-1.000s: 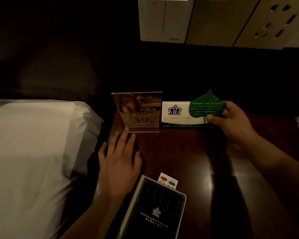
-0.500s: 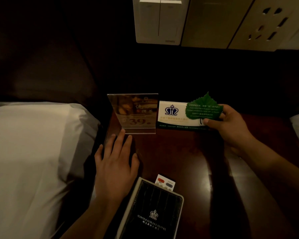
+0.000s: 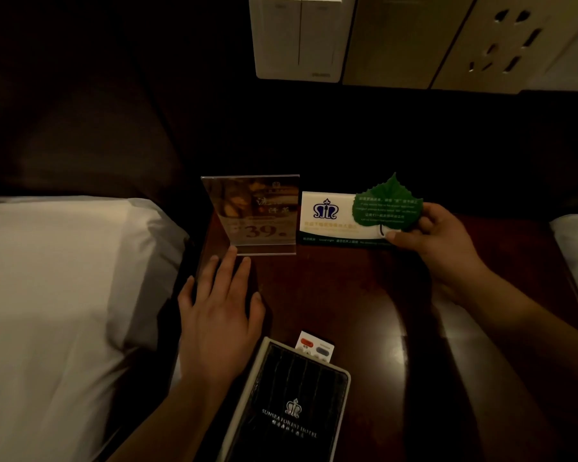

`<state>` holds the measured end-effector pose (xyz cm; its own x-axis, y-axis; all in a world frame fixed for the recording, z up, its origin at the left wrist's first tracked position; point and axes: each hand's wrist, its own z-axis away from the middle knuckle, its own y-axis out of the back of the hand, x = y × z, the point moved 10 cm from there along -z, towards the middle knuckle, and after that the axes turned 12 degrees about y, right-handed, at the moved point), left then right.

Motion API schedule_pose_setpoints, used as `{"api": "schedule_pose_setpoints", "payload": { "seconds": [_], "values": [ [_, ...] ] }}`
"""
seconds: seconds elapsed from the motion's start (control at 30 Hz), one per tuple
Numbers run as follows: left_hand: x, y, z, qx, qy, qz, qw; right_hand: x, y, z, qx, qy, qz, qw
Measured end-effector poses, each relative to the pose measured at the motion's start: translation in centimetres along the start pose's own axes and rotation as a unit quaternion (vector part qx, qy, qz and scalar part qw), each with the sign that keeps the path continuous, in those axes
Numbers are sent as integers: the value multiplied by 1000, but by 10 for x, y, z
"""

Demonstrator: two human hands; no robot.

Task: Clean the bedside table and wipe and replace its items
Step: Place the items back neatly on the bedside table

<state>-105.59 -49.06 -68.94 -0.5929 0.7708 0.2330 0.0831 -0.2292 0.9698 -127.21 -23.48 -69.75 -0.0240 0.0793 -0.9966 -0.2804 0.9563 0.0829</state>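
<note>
Bare from the left grip (image 3: 216, 315) and the right grip (image 3: 441, 241) back along both forearms (image 3: 521, 335) to the lower edge of view. Short at the fingernails. Too dimly lit to tell finer detail.

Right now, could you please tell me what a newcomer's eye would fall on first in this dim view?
The green leaf-shaped card stands out first, pinched in the right hand at the back of the dark wooden bedside table, overlapping a white tent card with a blue crown emblem. Left of it stands a clear acrylic sign holder showing 39, the left hand flat before it.
</note>
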Motion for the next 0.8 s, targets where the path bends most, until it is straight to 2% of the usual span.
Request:
{"api": "schedule_pose_setpoints", "payload": {
  "seconds": [0.17,0.37,0.5,0.6,0.7,0.73,0.8],
  "values": [
    [-1,1,0,3,3,11,1000,-7,4,16,27,-9,12,1000],
    [-6,4,-2,34,-2,58,998,-10,22,85,120,-48,11,992],
    [-13,2,1,46,12,142,989,1,1,162,83,-87,-6,993],
    [-27,8,7,24,67,279,958,6,-13,204,74,-123,-34,989],
    [-62,14,36,-37,153,427,890,17,-24,231,86,-161,-53,982],
    [-75,27,63,-49,168,446,878,12,-30,245,72,-177,-64,979],
    [-88,36,109,-88,162,415,891,15,-44,268,59,-205,-82,974]
  ]
}}
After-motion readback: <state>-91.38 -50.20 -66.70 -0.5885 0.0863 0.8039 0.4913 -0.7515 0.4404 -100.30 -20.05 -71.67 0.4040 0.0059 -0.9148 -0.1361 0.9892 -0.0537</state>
